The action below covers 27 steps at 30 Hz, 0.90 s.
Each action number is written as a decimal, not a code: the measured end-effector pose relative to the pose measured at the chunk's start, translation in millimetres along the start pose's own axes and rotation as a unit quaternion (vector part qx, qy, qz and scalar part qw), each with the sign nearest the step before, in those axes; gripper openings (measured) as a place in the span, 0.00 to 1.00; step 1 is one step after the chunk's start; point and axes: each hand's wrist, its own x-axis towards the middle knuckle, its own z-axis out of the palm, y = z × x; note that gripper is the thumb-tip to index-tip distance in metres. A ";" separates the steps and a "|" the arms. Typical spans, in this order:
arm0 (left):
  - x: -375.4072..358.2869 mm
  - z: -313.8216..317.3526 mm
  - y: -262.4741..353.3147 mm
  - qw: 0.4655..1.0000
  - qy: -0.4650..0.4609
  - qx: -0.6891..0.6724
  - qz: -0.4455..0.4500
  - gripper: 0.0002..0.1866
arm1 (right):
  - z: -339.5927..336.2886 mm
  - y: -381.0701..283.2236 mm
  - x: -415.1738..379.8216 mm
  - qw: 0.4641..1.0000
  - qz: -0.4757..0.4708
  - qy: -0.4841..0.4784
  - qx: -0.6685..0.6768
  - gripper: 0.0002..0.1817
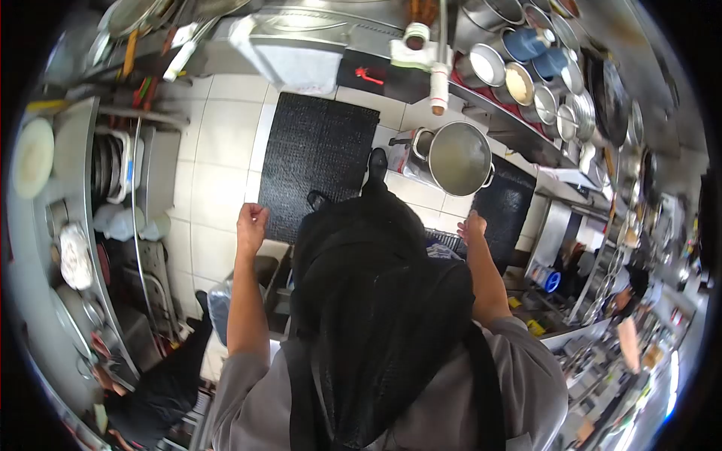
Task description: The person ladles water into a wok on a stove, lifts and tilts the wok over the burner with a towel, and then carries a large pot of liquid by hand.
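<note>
My left hand hangs at my left side above the pale tile floor, close to the edge of a black rubber mat. Its fingers are curled in, and no object shows in them. On the other side my right hand is held low, fingers loosely bent and a little apart, with nothing visible in it. A large metal pot with side handles is the nearest thing ahead of that hand; the two do not touch. Beside the pot is a smaller steel container.
Metal containers and blue-capped bottles crowd a shelf at the upper right. A steel rack with a white bowl lines the left. A person in dark clothes stands at lower left; others work at far right.
</note>
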 end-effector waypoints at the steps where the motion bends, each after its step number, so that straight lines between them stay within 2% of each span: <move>1: 7.1 1.1 6.1 1.000 0.000 0.006 0.012 0.12 | 5.6 2.2 10.6 0.998 0.005 0.012 0.069 0.28; 3: 10.4 8.4 20.5 0.999 -0.035 0.033 -0.001 0.12 | 17.1 4.0 28.3 0.979 0.014 0.039 0.198 0.30; 4: 10.2 17.0 17.5 0.998 -0.055 0.039 0.017 0.11 | 17.8 -2.8 24.1 0.975 0.006 -0.011 0.222 0.35; 5: 10.4 25.5 14.3 0.995 -0.076 0.045 0.036 0.11 | 22.1 -1.1 36.9 0.970 -0.008 -0.007 0.244 0.35; 6: 9.4 33.3 20.6 0.992 -0.106 0.053 0.038 0.10 | 24.7 -3.2 45.6 0.968 -0.017 -0.011 0.251 0.35; 7: 4.0 36.2 54.6 0.988 -0.151 0.009 -0.018 0.09 | 27.9 -4.9 50.0 0.966 -0.025 -0.015 0.255 0.35; 9: 5.4 52.6 50.3 0.986 -0.164 0.019 0.039 0.09 | 31.9 -11.8 55.3 0.967 -0.043 -0.003 0.252 0.32; 10: 7.3 58.3 57.1 0.983 -0.181 0.029 0.021 0.09 | 28.3 -10.6 72.8 0.972 -0.060 -0.002 0.229 0.33; 13: 18.5 82.3 57.2 0.978 -0.210 -0.002 0.009 0.09 | 21.1 -12.2 126.7 0.973 -0.183 0.133 0.053 0.30; 15: 32.1 104.6 62.1 0.972 -0.230 0.029 0.032 0.10 | 15.5 -22.5 153.5 0.947 -0.225 0.228 0.028 0.25; 17: 45.6 137.9 81.3 0.965 -0.255 0.052 0.042 0.11 | 10.8 -12.8 210.2 0.936 -0.273 0.221 0.031 0.23; 18: 52.5 156.0 102.5 0.958 -0.273 0.060 0.056 0.12 | 8.8 -17.1 221.4 0.947 -0.236 0.216 0.031 0.21; 19: 59.4 177.7 125.3 0.952 -0.290 0.068 0.069 0.12 | 3.0 -6.9 244.9 0.957 -0.240 0.161 0.021 0.20; 21: 75.7 229.3 145.8 0.944 -0.311 0.049 0.096 0.13 | -11.3 -43.5 188.0 0.987 -0.109 0.028 0.118 0.22; 22: 79.2 251.8 166.5 0.944 -0.308 0.050 0.109 0.14 | -13.4 -45.6 180.1 0.981 -0.105 -0.031 0.160 0.26; 23: 83.7 274.1 187.4 0.943 -0.304 0.052 0.123 0.16 | -15.1 -54.1 170.8 0.983 -0.086 -0.051 0.157 0.25; 25: 97.5 329.3 188.6 0.947 -0.273 0.006 0.171 0.17 | -18.0 -54.5 176.6 0.983 -0.108 -0.064 0.135 0.25; 27: 105.5 376.9 192.5 0.961 -0.244 -0.010 0.128 0.18 | -13.6 -60.4 168.2 0.980 -0.128 -0.038 0.151 0.21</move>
